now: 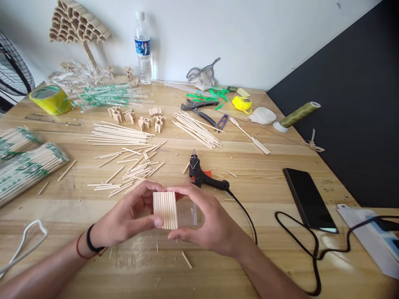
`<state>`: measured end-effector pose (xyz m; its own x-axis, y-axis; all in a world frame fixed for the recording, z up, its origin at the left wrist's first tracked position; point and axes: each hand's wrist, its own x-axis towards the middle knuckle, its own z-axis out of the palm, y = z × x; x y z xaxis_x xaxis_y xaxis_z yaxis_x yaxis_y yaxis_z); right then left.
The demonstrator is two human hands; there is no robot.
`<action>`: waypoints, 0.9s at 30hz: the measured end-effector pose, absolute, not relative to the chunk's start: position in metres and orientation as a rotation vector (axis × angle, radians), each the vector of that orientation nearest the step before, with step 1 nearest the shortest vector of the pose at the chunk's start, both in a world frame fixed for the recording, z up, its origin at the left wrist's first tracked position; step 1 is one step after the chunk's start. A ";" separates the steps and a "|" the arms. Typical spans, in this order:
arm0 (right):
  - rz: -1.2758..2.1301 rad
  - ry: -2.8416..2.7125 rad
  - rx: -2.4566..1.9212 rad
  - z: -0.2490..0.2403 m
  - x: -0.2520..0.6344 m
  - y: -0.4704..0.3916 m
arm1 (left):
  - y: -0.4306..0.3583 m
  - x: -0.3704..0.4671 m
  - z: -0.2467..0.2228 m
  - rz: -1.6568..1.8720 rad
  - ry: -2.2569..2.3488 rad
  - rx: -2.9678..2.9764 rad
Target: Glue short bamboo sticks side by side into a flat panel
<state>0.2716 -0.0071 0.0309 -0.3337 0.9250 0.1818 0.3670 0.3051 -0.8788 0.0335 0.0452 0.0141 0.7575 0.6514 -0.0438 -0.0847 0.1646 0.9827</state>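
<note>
Between my two hands is a small panel of short wooden sticks (165, 210) set side by side, held up over the front of the table. My left hand (134, 216) grips its left side, thumb on the front face and fingers behind. Thumb and fingers of my right hand (205, 220) close on the panel's right edge at top and bottom. Just beyond my right hand lies a black hot glue gun (202, 174), nozzle pointing away. Cut stick pieces (137, 172) are scattered past my left hand.
Longer sticks (196, 128) lie near pliers (202, 110) and a yellow tape measure (241, 104). Packaged sticks (31, 170) and yellow tape (51, 99) are at left. A water bottle (143, 54) stands behind. A phone (308, 199) and black cable (316, 257) lie right.
</note>
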 end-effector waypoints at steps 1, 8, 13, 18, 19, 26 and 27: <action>0.969 -1.853 -1.151 0.032 0.272 -0.007 | 0.045 0.033 0.014 0.560 0.506 1.356; 0.925 -1.860 -1.170 0.030 0.271 -0.007 | 0.045 0.035 0.015 0.602 0.627 1.846; 0.993 -1.893 -1.206 0.028 0.271 -0.007 | 0.044 0.036 0.011 0.632 0.662 1.911; 1.020 -1.857 -1.196 0.031 0.270 -0.007 | 0.042 0.036 0.011 0.613 0.651 1.883; 1.018 -1.848 -1.195 0.032 0.270 -0.007 | 0.042 0.036 0.011 0.609 0.648 1.869; 0.957 -1.834 -1.151 0.033 0.270 -0.008 | 0.043 0.035 0.012 0.607 0.622 1.872; 0.950 -1.835 -1.148 0.033 0.270 -0.008 | 0.044 0.035 0.012 0.609 0.616 1.884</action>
<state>0.2703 -0.0078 0.0331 -0.3086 0.9276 0.2105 0.3634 0.3195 -0.8751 0.0348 0.0435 0.0122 0.7413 0.6574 0.1354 0.1421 -0.3509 0.9256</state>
